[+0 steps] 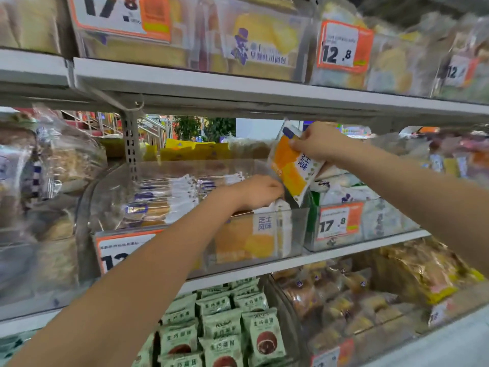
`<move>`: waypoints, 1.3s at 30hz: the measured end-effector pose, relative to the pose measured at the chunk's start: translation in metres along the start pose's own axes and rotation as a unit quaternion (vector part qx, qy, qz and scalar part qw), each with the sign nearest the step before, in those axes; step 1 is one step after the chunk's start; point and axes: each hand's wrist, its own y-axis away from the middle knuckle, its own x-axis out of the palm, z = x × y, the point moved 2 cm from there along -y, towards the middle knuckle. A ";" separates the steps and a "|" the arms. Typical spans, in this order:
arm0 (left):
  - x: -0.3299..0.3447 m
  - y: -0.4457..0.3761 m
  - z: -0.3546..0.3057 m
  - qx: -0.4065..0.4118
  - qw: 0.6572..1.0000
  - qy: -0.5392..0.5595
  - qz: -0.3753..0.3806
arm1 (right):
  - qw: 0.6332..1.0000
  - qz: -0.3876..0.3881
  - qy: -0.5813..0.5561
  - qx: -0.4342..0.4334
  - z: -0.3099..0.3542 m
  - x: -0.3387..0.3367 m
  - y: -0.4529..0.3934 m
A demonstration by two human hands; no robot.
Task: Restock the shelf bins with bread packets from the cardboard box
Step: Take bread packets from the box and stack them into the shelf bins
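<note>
My right hand [316,143] grips an orange and white bread packet [292,165] by its top, tilted over the right end of a clear shelf bin [296,231] on the middle shelf. Inside that bin my left hand [260,190] reaches down with fingers curled against the upright packets [264,234] standing at the bin's front; whether it grips one I cannot tell. More packets [169,200] lie stacked in the bin's left half. The cardboard box is out of view.
A second clear bin [370,226] with a 17.8 price tag stands to the right. The upper shelf [211,86] holds bins of bread close overhead. Below are green packets [227,327] and a bin of small buns [344,308]. Bagged loaves [39,181] crowd the left.
</note>
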 end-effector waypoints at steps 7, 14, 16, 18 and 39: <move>-0.003 0.007 0.001 -0.019 1.000 0.006 0.000 | 0.978 0.008 0.188 -0.088 0.025 0.029 0.009; -0.005 0.011 -0.001 -0.025 1.000 0.001 0.001 | 0.977 0.082 0.165 -0.106 0.018 0.046 -0.001; -0.005 0.009 -0.002 -0.028 1.000 0.006 0.000 | 0.982 0.068 0.099 -0.145 0.013 0.046 -0.005; -0.005 0.008 -0.003 -0.031 0.999 0.016 -0.002 | 0.979 0.073 0.090 -0.168 0.010 0.048 -0.010; -0.025 -0.025 0.032 -0.116 0.989 -0.083 -0.036 | 0.916 0.254 0.269 -0.158 0.034 0.049 -0.058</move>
